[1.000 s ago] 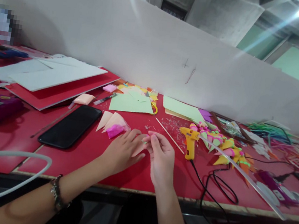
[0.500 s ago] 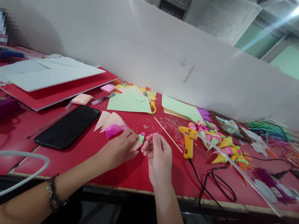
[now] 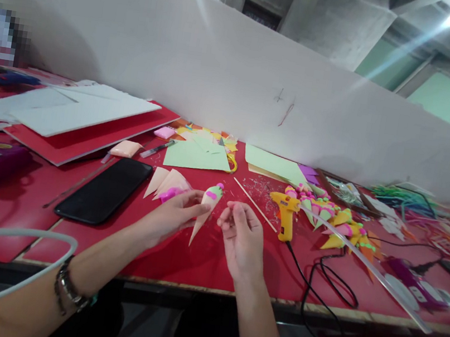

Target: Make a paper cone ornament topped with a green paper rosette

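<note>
My left hand pinches a pale paper cone, its point aimed down toward the table. Green and bright pink clay-like bits sit at the cone's wide top. To its right, apart from the cone, my right hand is raised with thumb and fingertips pressed together; whatever is between them is too small to make out. Behind my left hand lie a bright pink lump in clear wrap and several flat peach paper pieces.
A yellow glue gun with a black cord lies right, beside a thin wooden stick and a pile of decorated cones. A black phone lies left. Behind are green paper and yellow-handled scissors.
My left hand has turned and drawn slightly left, bringing the cone's full length and its pink bits into view. My right hand stays pinched in nearly the same place.
</note>
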